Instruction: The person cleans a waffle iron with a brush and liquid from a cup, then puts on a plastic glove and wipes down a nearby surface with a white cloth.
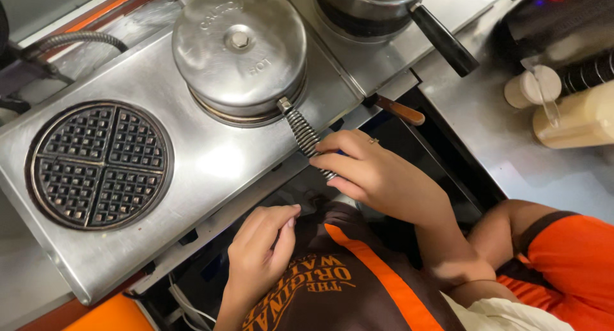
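My right hand (pixel 377 174) grips the coiled metal handle (pixel 302 131) of a round, closed waffle iron lid (pixel 240 46) on a stainless steel counter unit (pixel 211 165). My left hand (pixel 262 248) hovers below the unit's front edge, fingers loosely curled, holding nothing. To the left lies an open round waffle grid (pixel 99 165), dark and divided into four quarters. I wear a brown apron (pixel 345 286) with an orange stripe and orange sleeves.
A second closed waffle iron (pixel 368 8) with a black handle (pixel 444 42) sits at the top right. A wooden-handled tool (pixel 400 110) lies beside the unit. Pale squeeze bottles (pixel 569 117) stand on the steel counter at right. A flexible hose (pixel 77 40) runs at the top left.
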